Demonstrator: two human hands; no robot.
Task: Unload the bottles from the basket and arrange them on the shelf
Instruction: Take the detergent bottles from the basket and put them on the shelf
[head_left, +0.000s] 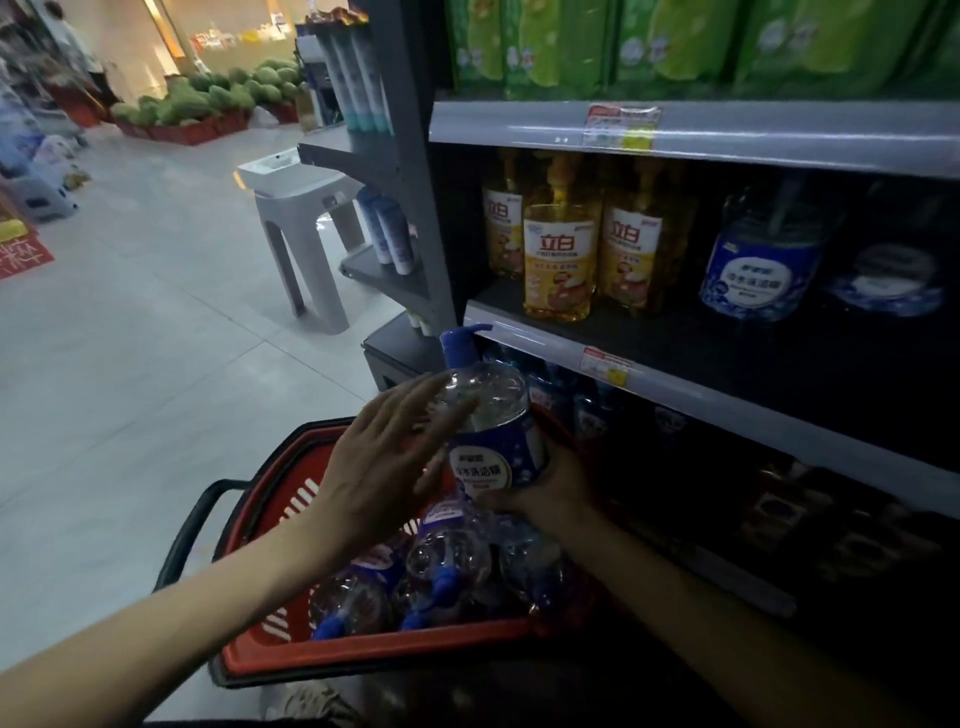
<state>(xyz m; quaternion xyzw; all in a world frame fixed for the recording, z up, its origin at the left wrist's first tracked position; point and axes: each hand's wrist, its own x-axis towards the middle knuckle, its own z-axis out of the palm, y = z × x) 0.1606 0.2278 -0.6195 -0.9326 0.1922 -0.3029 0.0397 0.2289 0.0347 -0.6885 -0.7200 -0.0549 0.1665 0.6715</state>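
The red basket (363, 652) sits closest, several clear bottles (447, 561) lying flat inside it. Just above the basket, the right hand (540, 491) grips a blue-labelled pump bottle (491, 421) low on its body; the left hand (384, 457) is open, fingers spread against its side. The bottle stands upright, nozzle pointing right toward the shelf (675, 374). This looks like the lift-out step; next it likely needs carrying up to the shelf.

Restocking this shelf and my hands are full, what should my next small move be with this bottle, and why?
Probably lift the pump bottle, gripped low by your right hand, up to the middle shelf beside the matching blue bottle. Open space shows there, and your open left hand can steady it.
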